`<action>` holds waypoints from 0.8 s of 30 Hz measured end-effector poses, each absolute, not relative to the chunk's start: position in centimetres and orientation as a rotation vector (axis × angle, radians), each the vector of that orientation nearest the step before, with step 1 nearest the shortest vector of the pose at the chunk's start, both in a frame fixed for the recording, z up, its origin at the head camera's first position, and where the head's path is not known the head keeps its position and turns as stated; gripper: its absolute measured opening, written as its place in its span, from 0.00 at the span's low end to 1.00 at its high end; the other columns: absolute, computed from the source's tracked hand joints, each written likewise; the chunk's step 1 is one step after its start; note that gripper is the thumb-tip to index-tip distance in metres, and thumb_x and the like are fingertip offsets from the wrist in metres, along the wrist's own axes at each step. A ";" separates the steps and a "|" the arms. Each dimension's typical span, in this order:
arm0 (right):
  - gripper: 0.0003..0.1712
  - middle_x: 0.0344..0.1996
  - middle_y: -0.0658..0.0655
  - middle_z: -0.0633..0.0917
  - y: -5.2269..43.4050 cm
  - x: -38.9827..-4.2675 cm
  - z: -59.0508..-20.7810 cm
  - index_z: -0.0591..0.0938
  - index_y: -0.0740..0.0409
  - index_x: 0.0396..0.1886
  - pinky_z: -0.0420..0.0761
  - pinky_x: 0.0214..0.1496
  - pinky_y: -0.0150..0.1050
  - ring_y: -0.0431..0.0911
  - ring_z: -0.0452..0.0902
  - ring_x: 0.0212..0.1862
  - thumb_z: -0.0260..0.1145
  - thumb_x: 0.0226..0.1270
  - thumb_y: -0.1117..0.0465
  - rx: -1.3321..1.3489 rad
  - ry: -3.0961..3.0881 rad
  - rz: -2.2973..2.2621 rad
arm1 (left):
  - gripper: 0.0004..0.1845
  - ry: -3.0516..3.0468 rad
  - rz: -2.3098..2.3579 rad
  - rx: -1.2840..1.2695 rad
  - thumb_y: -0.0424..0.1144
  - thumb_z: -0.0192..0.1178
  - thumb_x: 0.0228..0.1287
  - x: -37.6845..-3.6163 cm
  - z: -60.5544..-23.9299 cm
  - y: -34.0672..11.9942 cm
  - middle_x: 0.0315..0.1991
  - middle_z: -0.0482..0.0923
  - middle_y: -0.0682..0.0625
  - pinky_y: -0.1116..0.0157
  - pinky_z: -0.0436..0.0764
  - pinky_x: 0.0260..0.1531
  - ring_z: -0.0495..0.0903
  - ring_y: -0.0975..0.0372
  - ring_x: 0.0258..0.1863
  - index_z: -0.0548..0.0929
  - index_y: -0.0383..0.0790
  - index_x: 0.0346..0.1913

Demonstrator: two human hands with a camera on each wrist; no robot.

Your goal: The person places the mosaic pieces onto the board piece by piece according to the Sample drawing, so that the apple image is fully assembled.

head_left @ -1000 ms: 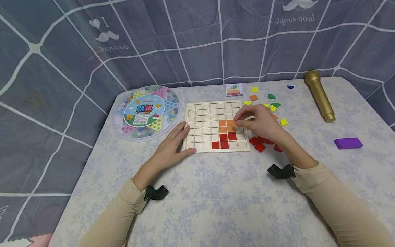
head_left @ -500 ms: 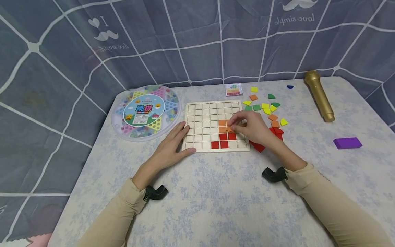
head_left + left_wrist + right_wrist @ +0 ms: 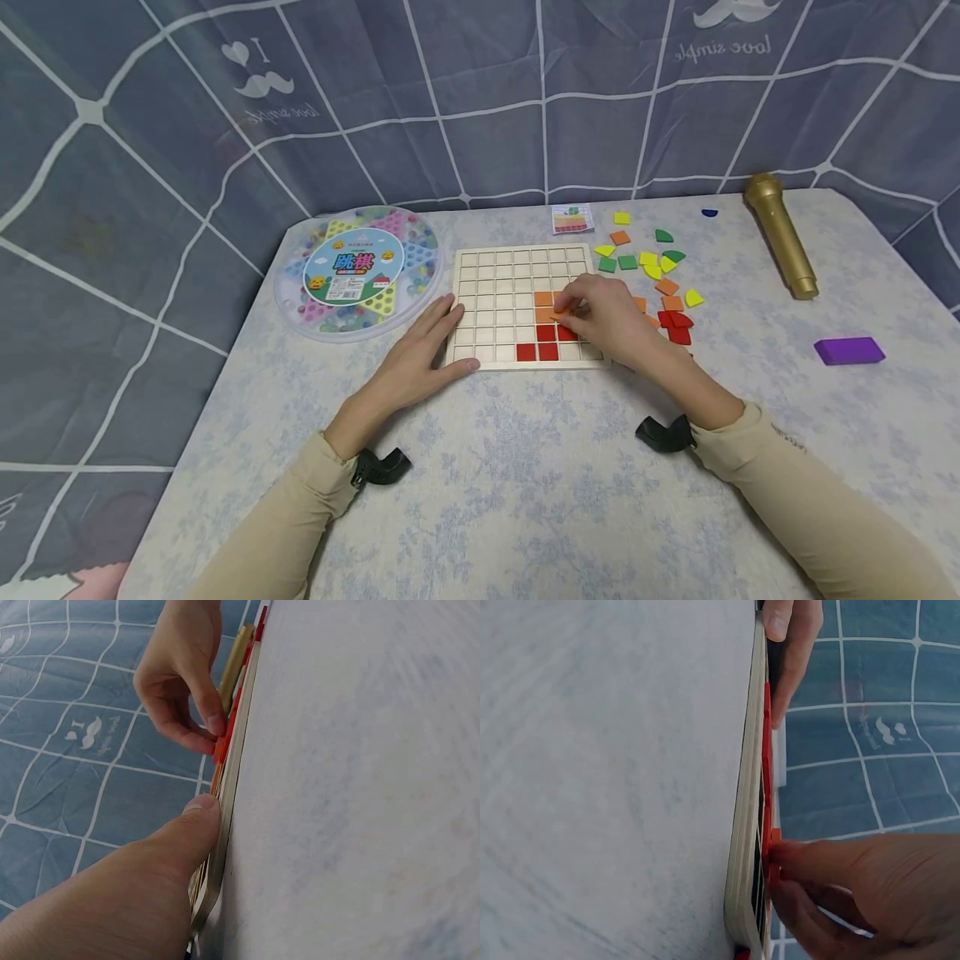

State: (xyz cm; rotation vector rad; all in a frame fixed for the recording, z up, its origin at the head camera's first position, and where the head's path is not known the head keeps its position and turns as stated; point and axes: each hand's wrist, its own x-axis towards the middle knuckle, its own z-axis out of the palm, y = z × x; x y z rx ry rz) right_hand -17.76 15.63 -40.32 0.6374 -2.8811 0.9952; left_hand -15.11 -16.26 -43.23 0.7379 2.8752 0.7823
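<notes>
Now an orange tile (image 3: 557,314) is pinched by the right hand (image 3: 606,317) just over the grid board (image 3: 495,308), which is steadied at its left edge by the flat, spread left hand (image 3: 416,358).

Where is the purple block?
In the head view, the purple block lies alone on the table's right side, below the gold microphone, right of the loose coloured tiles.

left hand (image 3: 417,354) – flat, fingers straight, palm down | right hand (image 3: 604,314) – fingers curled, thumb and fingertip pinching | both forearms extended forward
</notes>
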 end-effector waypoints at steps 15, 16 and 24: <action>0.14 0.54 0.61 0.89 14.9 -17.4 -40.5 0.90 0.63 0.54 0.80 0.67 0.55 0.57 0.82 0.61 0.73 0.70 0.66 0.886 -2.843 0.875 | 0.50 2.867 0.801 0.722 0.60 0.67 0.71 -15.0 -43.2 -16.3 0.87 0.46 0.46 0.42 0.57 0.81 0.44 0.51 0.87 0.57 0.41 0.85; 0.16 0.56 0.62 0.89 14.9 -17.4 -40.5 0.89 0.64 0.56 0.80 0.68 0.55 0.57 0.82 0.62 0.73 0.70 0.66 0.908 -2.847 0.850 | 0.50 2.867 0.800 0.722 0.60 0.67 0.71 -15.0 -43.3 -16.3 0.87 0.45 0.46 0.42 0.57 0.81 0.44 0.51 0.87 0.57 0.41 0.85; 0.23 0.64 0.60 0.85 14.7 -16.9 -40.2 0.86 0.63 0.64 0.78 0.71 0.54 0.57 0.77 0.67 0.72 0.71 0.64 1.063 -2.838 0.745 | 0.49 2.865 0.785 0.709 0.61 0.65 0.72 -15.2 -43.4 -16.3 0.87 0.45 0.48 0.44 0.57 0.81 0.43 0.54 0.87 0.56 0.43 0.85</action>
